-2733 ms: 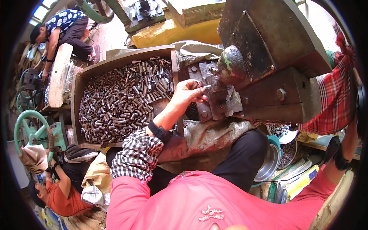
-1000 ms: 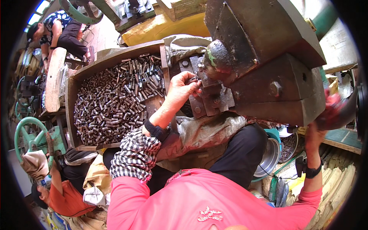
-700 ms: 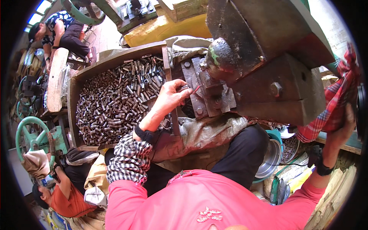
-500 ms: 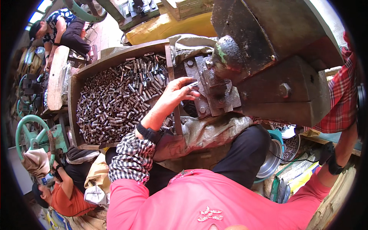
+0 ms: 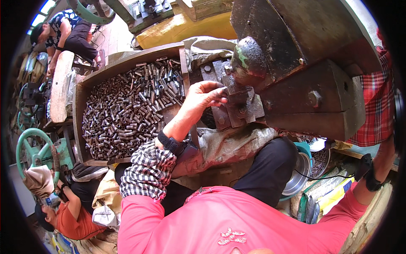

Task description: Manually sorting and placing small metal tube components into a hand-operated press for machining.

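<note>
My left hand (image 5: 206,95) reaches over the right end of a wooden tray. Its thumb and fingers are pinched on a small metal tube (image 5: 224,88), mostly covered by the fingertips, at the edge of the press's die block (image 5: 237,101). The dark press head (image 5: 250,63) stands just beyond the fingers. Heaps of short metal tubes (image 5: 122,114) fill the wooden tray (image 5: 131,60) to the left. My right forearm (image 5: 380,158) goes up at the far right to a red plaid cloth (image 5: 374,95); the right hand itself is hidden there.
A grimy cloth (image 5: 237,146) hangs below the die, over my knees. Basins (image 5: 297,175) and sacks (image 5: 325,199) lie at lower right. At left, two people work near green handwheels (image 5: 36,148). Bolted steel plates (image 5: 313,99) of the press fill the upper right.
My left hand has moved slightly right, carrying the metal tube closer in to the die. The right arm stays nearly where it was.
</note>
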`<state>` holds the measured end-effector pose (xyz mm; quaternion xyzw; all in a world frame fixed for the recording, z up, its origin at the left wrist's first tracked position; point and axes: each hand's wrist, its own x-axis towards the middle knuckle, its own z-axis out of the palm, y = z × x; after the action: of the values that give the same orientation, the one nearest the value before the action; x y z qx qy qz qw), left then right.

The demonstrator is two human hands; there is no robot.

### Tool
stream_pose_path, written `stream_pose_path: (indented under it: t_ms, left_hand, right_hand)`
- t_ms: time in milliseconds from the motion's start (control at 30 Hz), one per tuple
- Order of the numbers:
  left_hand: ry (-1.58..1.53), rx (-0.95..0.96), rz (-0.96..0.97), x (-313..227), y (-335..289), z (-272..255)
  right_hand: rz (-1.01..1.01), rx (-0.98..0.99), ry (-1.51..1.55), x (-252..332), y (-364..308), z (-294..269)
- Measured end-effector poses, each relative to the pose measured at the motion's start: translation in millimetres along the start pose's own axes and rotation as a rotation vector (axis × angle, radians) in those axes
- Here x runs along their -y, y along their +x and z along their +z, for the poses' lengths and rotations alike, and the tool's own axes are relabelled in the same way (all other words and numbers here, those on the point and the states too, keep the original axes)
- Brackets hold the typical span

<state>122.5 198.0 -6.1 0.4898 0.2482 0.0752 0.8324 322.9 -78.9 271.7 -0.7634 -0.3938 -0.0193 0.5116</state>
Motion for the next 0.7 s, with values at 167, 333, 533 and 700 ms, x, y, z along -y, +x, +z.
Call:
stream_pose_path:
  t_ms: [167,333,533,700]
  left_hand:
    - [0.033,0.014,0.055,1,4,1]
    - [0.085,-0.002,0.158,7,8,7]
    - [0.324,-0.069,0.15,-1,-4,-3]
    - [1.049,-0.298,0.517,-6,-59,-31]
  right_hand:
    - [-0.036,-0.155,-0.045,-37,-24,-13]
    - [-0.028,-0.301,-0.056,-93,-70,-6]
    - [0.023,-0.393,0.03,-122,-104,6]
    - [0.037,-0.444,0.052,-121,-109,7]
